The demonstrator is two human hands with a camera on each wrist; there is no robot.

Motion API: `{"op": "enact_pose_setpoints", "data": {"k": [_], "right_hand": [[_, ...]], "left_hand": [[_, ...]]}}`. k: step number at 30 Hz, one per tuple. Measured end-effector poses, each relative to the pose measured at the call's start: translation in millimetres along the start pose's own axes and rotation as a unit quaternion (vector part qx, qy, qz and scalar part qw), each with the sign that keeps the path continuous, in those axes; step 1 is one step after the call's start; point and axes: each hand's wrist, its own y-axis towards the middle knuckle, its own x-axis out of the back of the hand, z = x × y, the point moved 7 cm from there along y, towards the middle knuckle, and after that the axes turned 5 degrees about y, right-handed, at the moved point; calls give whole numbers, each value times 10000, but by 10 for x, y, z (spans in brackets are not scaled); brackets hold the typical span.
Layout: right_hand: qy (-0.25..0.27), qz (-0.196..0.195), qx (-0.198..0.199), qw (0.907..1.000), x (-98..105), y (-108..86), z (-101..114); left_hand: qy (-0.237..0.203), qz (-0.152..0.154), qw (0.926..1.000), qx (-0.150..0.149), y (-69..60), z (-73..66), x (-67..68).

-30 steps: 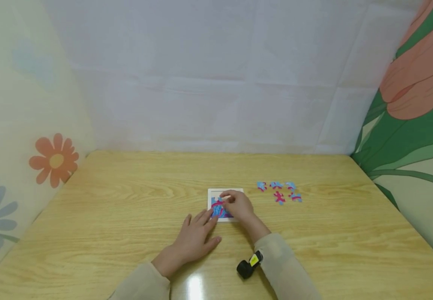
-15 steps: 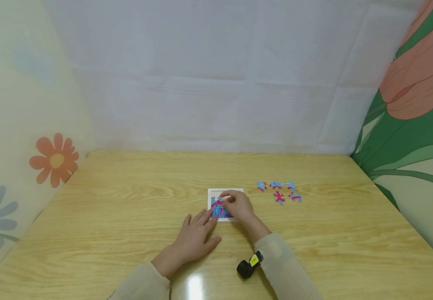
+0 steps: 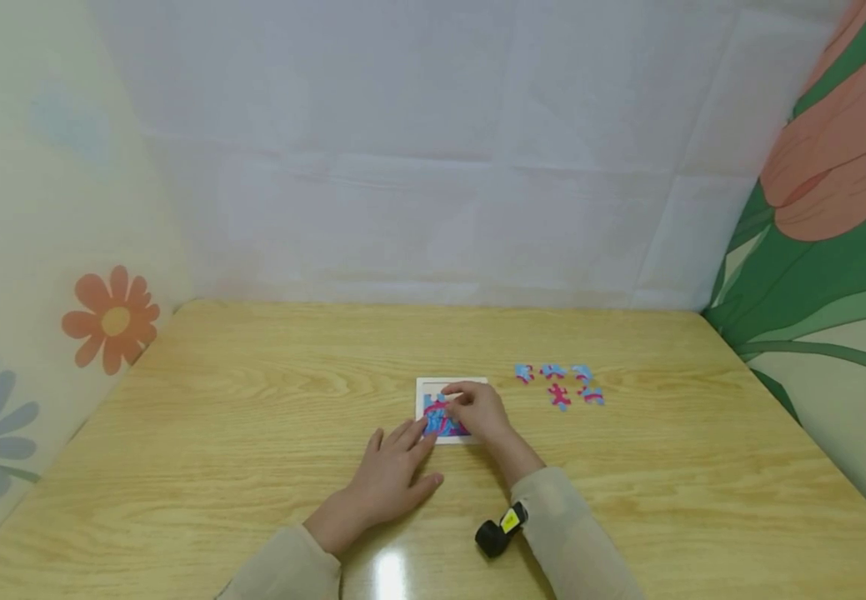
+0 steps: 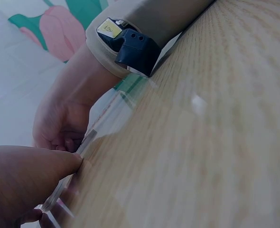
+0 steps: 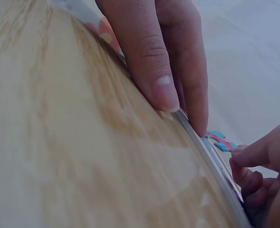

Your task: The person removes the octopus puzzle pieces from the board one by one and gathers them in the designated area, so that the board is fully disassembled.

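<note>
A small white-framed puzzle tray lies on the table, partly filled with blue, pink and purple pieces. Its upper part shows a pale bare base. My right hand is bent over the tray's right side. In the right wrist view its thumb and index finger pinch a blue-and-pink puzzle piece, tilted above the tray. My left hand lies with fairly straight fingers on the tray's lower left edge, thumb on the table side. The right hand covers some of the tray in the head view.
Several loose puzzle pieces lie in two rows on the wooden table, right of the tray. A black wrist camera sits at the right sleeve. A white cloth hangs behind the table, with flower-printed panels at both sides.
</note>
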Motion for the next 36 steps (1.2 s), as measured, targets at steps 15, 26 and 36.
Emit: {"op": "enact_pose_setpoints", "data": {"k": [15,26,36], "right_hand": [[335,-55,-216,9992,21,7,-25],[839,-92,-660,9942,43,35,-76],[1030,-146,-628,9926,75,54,-97]], "left_hand": [[-55,35,10000,-4,-12,5,-5],[-66,117,9999,30,-3,21,-9],[-77,97,9999,16,-5,12,-1]]}}
